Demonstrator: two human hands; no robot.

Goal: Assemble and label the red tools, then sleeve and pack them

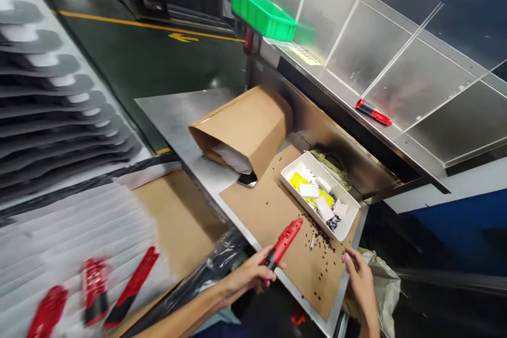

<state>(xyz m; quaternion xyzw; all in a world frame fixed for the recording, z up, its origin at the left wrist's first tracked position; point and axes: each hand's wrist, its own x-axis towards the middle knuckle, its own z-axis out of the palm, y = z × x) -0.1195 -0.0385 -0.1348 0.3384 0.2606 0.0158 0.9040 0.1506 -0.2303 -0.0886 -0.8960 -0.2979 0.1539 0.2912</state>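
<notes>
My left hand (255,270) is wrapped round the black lower part of a red and black plastic housing (288,237), which points up and away over the table's near edge. My right hand (359,273) is at the right edge of the table, its thumb and fingertips close together. Whatever they may pinch is too small to make out. Small black pieces (325,247) lie scattered on the brown cardboard (253,208) between my hands. Just beyond them stands a white tray (287,173) holding white blocks, yellow paper and more dark bits.
An open brown paper bag (247,124) lies on the metal table (166,111). Another red and black housing (373,112) and a green bin (263,13) sit on the shelf. At left, several red housings (132,288) rest on white foam sleeves (79,227), beside stacked grey trays (51,95).
</notes>
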